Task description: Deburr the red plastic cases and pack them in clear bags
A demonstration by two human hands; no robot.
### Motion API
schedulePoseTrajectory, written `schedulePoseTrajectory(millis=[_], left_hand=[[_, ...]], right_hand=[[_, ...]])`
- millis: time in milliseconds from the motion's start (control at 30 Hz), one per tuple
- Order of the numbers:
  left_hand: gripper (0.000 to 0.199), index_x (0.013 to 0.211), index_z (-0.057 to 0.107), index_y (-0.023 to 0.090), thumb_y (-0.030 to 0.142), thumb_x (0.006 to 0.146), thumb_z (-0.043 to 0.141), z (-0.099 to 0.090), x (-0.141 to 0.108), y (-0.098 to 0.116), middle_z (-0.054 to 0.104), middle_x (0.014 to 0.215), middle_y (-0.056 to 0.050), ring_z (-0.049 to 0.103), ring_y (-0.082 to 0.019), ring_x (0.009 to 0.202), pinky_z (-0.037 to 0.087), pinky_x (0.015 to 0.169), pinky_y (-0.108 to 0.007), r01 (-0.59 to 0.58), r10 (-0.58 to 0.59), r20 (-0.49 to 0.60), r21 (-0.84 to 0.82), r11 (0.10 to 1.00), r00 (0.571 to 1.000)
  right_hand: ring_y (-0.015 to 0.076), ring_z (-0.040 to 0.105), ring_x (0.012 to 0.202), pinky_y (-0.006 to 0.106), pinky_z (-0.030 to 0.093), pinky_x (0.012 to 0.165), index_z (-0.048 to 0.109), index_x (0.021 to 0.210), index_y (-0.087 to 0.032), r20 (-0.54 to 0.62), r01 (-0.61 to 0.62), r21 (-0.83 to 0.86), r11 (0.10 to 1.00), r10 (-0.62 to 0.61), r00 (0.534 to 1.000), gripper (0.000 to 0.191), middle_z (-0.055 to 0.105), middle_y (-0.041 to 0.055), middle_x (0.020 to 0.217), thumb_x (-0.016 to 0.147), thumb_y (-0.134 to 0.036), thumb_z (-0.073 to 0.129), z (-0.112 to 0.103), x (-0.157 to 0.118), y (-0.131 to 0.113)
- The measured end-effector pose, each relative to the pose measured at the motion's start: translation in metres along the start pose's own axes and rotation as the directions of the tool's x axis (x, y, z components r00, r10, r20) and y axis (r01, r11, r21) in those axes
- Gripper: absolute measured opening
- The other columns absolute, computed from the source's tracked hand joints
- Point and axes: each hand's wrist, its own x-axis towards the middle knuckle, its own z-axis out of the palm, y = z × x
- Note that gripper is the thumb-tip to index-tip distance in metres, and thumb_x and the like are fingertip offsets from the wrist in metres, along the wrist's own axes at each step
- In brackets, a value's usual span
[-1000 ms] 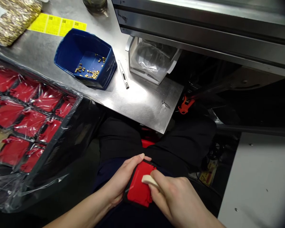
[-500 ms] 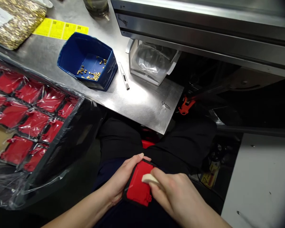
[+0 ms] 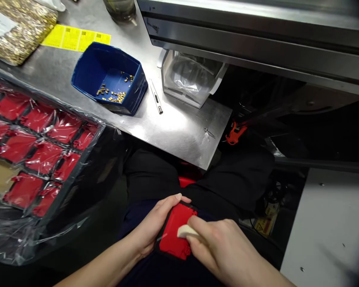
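Observation:
Over my lap, my left hand (image 3: pixel 154 227) grips a flat red plastic part (image 3: pixel 176 231) by its left edge, thumb along the top. My right hand (image 3: pixel 224 249) holds a small cream-coloured tool (image 3: pixel 184 230) with its tip pressed on the red part's face. The lower right of the part is hidden under my right hand.
A black tray of red parts under clear film (image 3: pixel 38 139) sits at left. On the steel bench (image 3: pixel 179 127) stand a blue bin with small brass pieces (image 3: pixel 110 79), a slim metal tool (image 3: pixel 156 97), a white bin with a plastic bag (image 3: pixel 191 77), yellow labels (image 3: pixel 76 38) and a bag of brass parts (image 3: pixel 14 30).
The cream tool's tip has slid slightly down and left across the red part. My left hand holds steady, and the view has shifted a little.

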Motion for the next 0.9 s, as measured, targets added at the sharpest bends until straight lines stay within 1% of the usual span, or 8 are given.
schedulePoseTrajectory(millis=[133,233,333,467,533,667,800,900], left_hand=[[0.041,0.108,0.075,0.016,0.052,0.094,0.059,0.001,-0.001,0.002,0.078,0.092,-0.010,0.069,-0.022,0.084,0.053,0.077,-0.030,0.000,-0.001,0.004,0.019,1.000,1.000],[0.040,0.106,0.075,0.016,0.051,0.093,0.061,0.001,0.001,0.002,0.077,0.088,-0.008,0.067,-0.020,0.078,0.052,0.073,-0.027,-0.005,0.005,-0.001,0.015,1.000,1.000],[0.043,0.107,0.074,0.017,0.056,0.092,0.062,-0.001,0.004,0.000,0.076,0.089,-0.009,0.067,-0.020,0.076,0.053,0.070,-0.028,0.046,-0.046,0.009,-0.056,0.997,0.999],[0.042,0.104,0.074,0.016,0.055,0.091,0.065,-0.003,0.007,0.000,0.074,0.082,-0.008,0.066,-0.018,0.069,0.053,0.066,-0.027,0.115,-0.113,0.020,-0.146,0.983,0.993],[0.044,0.104,0.075,0.015,0.056,0.090,0.066,-0.003,0.007,0.001,0.074,0.081,-0.008,0.065,-0.018,0.066,0.053,0.064,-0.026,0.135,-0.133,0.019,-0.168,0.976,0.991],[0.046,0.106,0.075,0.015,0.056,0.089,0.066,-0.004,0.008,0.001,0.076,0.090,-0.011,0.071,-0.022,0.078,0.056,0.070,-0.029,0.162,-0.158,0.037,-0.191,0.968,0.987],[0.045,0.105,0.074,0.016,0.057,0.090,0.066,-0.006,0.010,-0.001,0.074,0.082,-0.007,0.066,-0.017,0.065,0.054,0.063,-0.026,0.189,-0.186,0.037,-0.239,0.952,0.982],[0.047,0.105,0.074,0.016,0.059,0.091,0.064,-0.007,0.010,-0.002,0.075,0.085,-0.009,0.068,-0.019,0.070,0.055,0.066,-0.027,0.213,-0.205,0.057,-0.253,0.944,0.977]], right_hand=[[0.0121,0.055,0.051,0.025,0.025,0.052,0.056,0.089,-0.026,0.005,-0.010,0.015,1.000,0.010,1.000,0.013,0.066,-0.0047,0.066,0.098,-0.028,0.047,0.000,-0.001,0.002],[0.0121,0.054,0.052,0.025,0.024,0.052,0.053,0.085,-0.026,-0.006,-0.040,0.007,0.999,0.040,0.999,0.016,0.064,-0.0049,0.065,0.099,-0.029,0.045,-0.003,0.002,-0.001],[0.0120,0.051,0.050,0.025,0.024,0.051,0.053,0.086,-0.026,0.023,-0.042,-0.004,0.999,0.042,0.999,0.015,0.063,-0.0054,0.064,0.099,-0.028,0.047,-0.009,0.006,-0.003],[0.0130,0.055,0.051,0.025,0.026,0.053,0.051,0.084,-0.026,-0.036,-0.037,-0.041,0.998,0.035,0.999,0.021,0.063,-0.0052,0.064,0.103,-0.032,0.044,-0.011,0.007,0.002],[0.0131,0.057,0.050,0.026,0.025,0.051,0.051,0.085,-0.026,-0.039,-0.036,-0.049,0.998,0.034,0.999,0.019,0.065,-0.0058,0.064,0.103,-0.031,0.044,-0.008,0.005,0.004],[0.0142,0.064,0.051,0.027,0.024,0.049,0.052,0.089,-0.025,-0.028,0.044,-0.105,0.993,-0.047,0.998,0.016,0.070,-0.0053,0.068,0.103,-0.029,0.044,0.000,0.007,0.002],[0.0153,0.066,0.052,0.029,0.024,0.050,0.054,0.092,-0.025,-0.130,0.033,-0.196,0.980,-0.059,0.990,0.024,0.070,-0.0042,0.067,0.108,-0.036,0.040,0.003,0.009,0.005],[0.0143,0.064,0.049,0.030,0.023,0.048,0.055,0.094,-0.023,-0.083,0.124,-0.218,0.968,-0.145,0.986,0.022,0.069,-0.0046,0.065,0.107,-0.031,0.039,0.004,0.008,0.008]])
